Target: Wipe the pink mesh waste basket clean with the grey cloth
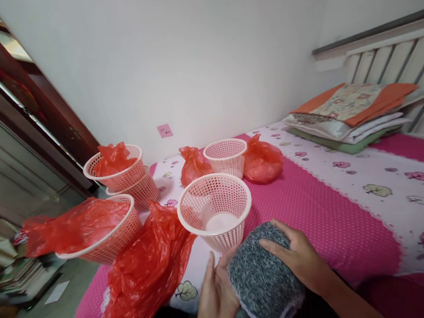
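Note:
A thick, dark grey fuzzy cloth (265, 272) with a pale edge is in front of me, low in the head view. My right hand (296, 250) grips its upper right side, thumb on the near face and other fingers partly hidden. Along the cloth's left edge lies my left hand (218, 291), palm up with its fingers stretched out, some of them partly behind the cloth. Just beyond both hands stands a pink plastic basket (218, 232). To the left, a crumpled red plastic bag (143, 272) spreads over the bed's edge.
Another pink basket (227, 165) stands by the wall between a red bag (194, 167) and a fuller red bag (262, 162). At left are a tilted basket (112, 243) with red plastic and stacked baskets (135, 189). Folded textiles (354, 103) lie on the bed (335, 227).

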